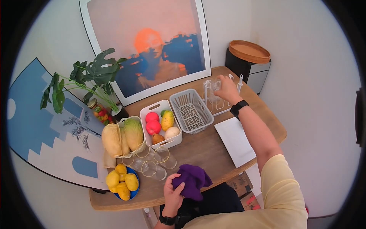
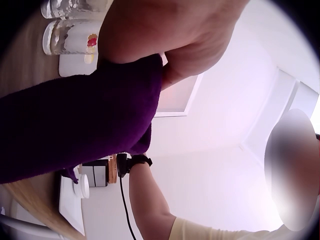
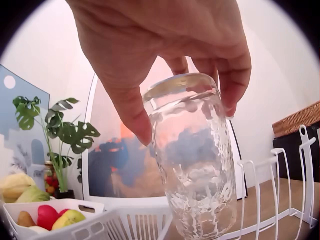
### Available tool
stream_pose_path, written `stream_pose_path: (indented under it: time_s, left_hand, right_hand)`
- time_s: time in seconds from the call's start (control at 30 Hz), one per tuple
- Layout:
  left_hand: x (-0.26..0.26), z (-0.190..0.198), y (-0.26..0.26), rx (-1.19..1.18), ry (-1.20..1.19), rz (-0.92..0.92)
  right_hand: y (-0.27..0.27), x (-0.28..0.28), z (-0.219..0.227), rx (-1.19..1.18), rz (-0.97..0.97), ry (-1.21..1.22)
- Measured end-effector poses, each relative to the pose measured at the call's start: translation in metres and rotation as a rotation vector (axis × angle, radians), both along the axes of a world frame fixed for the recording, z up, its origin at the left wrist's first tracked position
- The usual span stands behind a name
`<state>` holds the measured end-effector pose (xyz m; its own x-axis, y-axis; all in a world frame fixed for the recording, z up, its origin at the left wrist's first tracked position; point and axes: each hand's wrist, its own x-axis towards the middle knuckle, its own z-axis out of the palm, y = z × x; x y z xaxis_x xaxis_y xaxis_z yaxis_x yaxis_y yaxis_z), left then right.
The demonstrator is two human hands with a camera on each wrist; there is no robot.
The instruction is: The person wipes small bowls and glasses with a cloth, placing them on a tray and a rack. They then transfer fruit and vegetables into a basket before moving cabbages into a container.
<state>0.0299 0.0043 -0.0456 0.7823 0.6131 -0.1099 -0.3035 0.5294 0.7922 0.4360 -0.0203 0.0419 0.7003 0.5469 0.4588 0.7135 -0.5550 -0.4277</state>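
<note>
My right hand (image 1: 226,90) grips a clear textured drinking glass (image 3: 192,155) from above, thumb on one side and fingers on the other. The glass is beside the white wire glass rack (image 1: 223,108) at the back right of the table. Near the front edge, my left hand (image 1: 173,192) holds a bunched purple cloth (image 1: 192,181), pinched between thumb and fingers. In the left wrist view the cloth (image 2: 85,120) hangs in folds and hides part of the fingers. Several gold-rimmed glasses (image 1: 162,154) stand just beyond the left hand.
A grey slotted basket (image 1: 209,121) stands left of the rack, beside a white bin (image 1: 175,142) of fruit. A white tray (image 1: 234,141) lies on the right. Yellow fruits fill a blue plate (image 1: 134,195) at the front left. A potted plant (image 1: 101,70) and framed picture (image 1: 167,42) stand behind.
</note>
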Motion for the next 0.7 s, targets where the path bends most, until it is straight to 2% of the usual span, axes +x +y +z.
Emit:
stream_pose_path:
  time_s: [0.17,0.4,0.5,0.53,0.6,0.63,0.7]
  left_hand:
    - [-0.008,0.001,0.004,0.015,0.013,0.008]
    - [-0.013,0.004,0.002,0.031,0.028,0.023]
    - [-0.011,0.008,-0.001,0.066,0.027,0.006]
    - [-0.011,0.010,-0.003,0.053,0.039,0.022]
    - [-0.009,0.015,-0.006,0.073,0.022,-0.005]
    - [-0.006,0.015,-0.006,0.060,0.026,0.020]
    - [-0.003,0.010,-0.004,0.212,-0.039,0.015]
  right_hand:
    - [0.015,0.017,-0.044,-0.012,0.000,-0.061]
    - [0.017,0.008,-0.052,-0.068,-0.055,-0.018]
    - [0.012,0.013,-0.066,0.001,0.001,-0.085]
    - [0.010,-0.001,-0.062,-0.010,0.018,-0.074]
    - [-0.002,-0.032,-0.052,0.398,-0.041,-0.327]
    - [-0.009,-0.048,-0.052,0.389,-0.016,-0.320]
    - [-0.033,-0.093,-0.072,0.509,0.199,0.365]
